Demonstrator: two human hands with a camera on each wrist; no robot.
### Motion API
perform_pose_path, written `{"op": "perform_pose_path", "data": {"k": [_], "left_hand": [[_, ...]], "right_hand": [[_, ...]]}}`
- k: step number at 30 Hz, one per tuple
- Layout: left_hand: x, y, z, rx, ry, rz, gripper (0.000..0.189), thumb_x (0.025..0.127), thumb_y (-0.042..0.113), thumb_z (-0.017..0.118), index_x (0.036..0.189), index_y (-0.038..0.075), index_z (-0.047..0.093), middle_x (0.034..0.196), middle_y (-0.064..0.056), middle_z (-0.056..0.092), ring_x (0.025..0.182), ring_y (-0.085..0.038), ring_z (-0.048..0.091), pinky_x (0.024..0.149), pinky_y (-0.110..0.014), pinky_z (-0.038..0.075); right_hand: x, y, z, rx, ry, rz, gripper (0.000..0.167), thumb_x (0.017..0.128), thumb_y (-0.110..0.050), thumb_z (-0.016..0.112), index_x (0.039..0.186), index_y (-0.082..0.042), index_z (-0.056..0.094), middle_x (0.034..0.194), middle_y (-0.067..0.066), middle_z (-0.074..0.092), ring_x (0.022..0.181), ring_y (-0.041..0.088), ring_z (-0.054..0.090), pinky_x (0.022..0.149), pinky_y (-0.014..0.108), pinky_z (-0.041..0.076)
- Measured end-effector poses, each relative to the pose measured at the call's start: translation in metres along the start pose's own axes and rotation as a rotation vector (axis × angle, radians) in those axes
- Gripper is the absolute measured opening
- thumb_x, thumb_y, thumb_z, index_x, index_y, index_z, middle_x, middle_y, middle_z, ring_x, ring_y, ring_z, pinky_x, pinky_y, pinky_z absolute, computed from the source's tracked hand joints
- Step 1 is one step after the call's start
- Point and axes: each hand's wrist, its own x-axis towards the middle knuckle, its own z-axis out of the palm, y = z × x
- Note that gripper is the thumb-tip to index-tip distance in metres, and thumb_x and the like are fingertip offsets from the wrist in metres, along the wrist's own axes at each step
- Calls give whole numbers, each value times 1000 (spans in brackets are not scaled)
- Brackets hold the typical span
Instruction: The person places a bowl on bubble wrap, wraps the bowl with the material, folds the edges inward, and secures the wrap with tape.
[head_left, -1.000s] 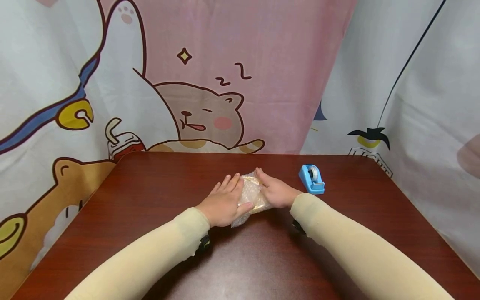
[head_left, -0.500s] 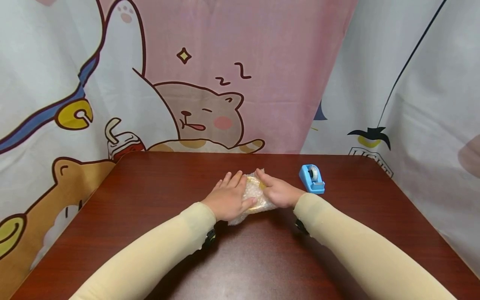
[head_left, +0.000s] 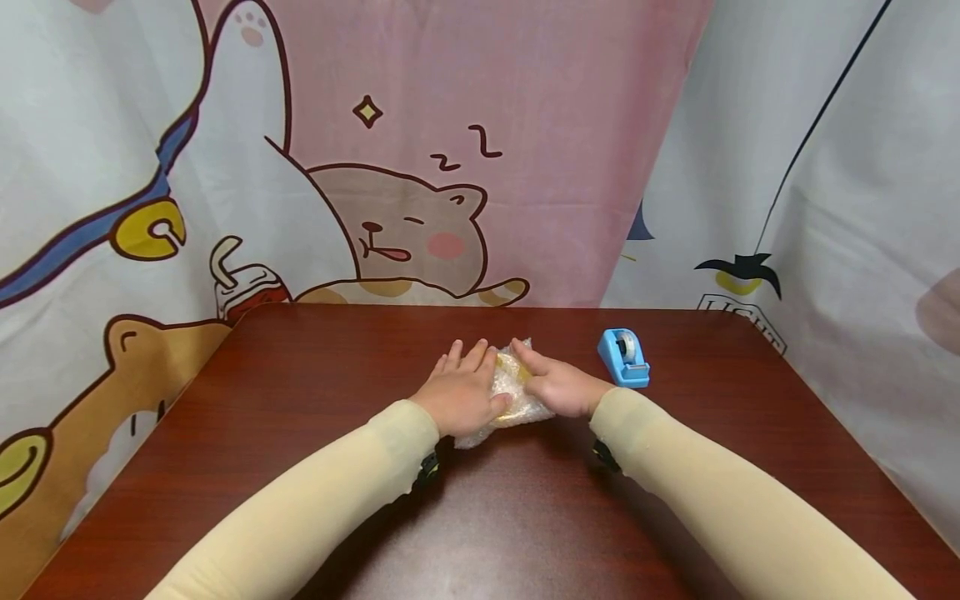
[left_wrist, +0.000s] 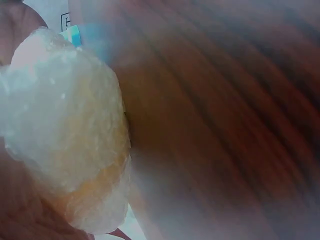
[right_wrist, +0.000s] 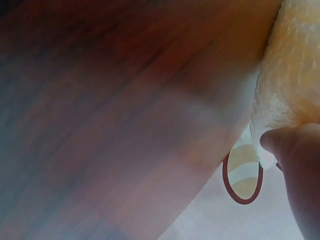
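A bubble-wrapped bundle (head_left: pixel 513 382), with something yellowish showing through the clear wrap, lies near the middle of the table. My left hand (head_left: pixel 459 395) rests on its left side, fingers straight and spread, thumb along the near part. At the right end, my right hand (head_left: pixel 561 387) holds the bundle with the thumb on top; its other fingers are hidden beneath or behind. Up close in the left wrist view, the wrap (left_wrist: pixel 75 115) looks rounded and bulging. The right wrist view shows a thumb (right_wrist: pixel 295 142) pressed against the bundle's edge (right_wrist: pixel 292 75).
A light blue tape dispenser (head_left: pixel 624 358) with a roll of tape stands on the brown wooden table (head_left: pixel 337 350), right of and behind my right hand. Behind the table hangs a curtain (head_left: pixel 555 150) printed with cartoon animals.
My left hand has slid slightly right and away from me over the bundle. The bundle and my right hand have shifted a little to the right. The tape dispenser stays put.
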Motion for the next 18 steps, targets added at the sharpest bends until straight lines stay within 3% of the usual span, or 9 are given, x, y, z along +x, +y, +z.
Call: {"op": "perform_pose_path", "data": {"k": [14, 18], "left_hand": [[3, 5, 1, -44, 17, -49, 82, 107, 57, 41, 170, 11, 17, 178, -9, 12, 163, -46, 5, 132, -60, 11], [4, 3, 2, -32, 16, -35, 83, 107, 59, 39, 170, 11, 16, 178, -10, 11, 163, -45, 3, 132, -60, 9]], "right_hand": [[-1, -1, 1, -20, -7, -29, 84, 101, -24, 52, 170, -8, 8, 178, 13, 10, 163, 39, 18, 131, 59, 17], [-2, 0, 2, -17, -5, -24, 84, 101, -24, 52, 170, -10, 8, 178, 13, 10, 162, 39, 19, 130, 60, 17]]}}
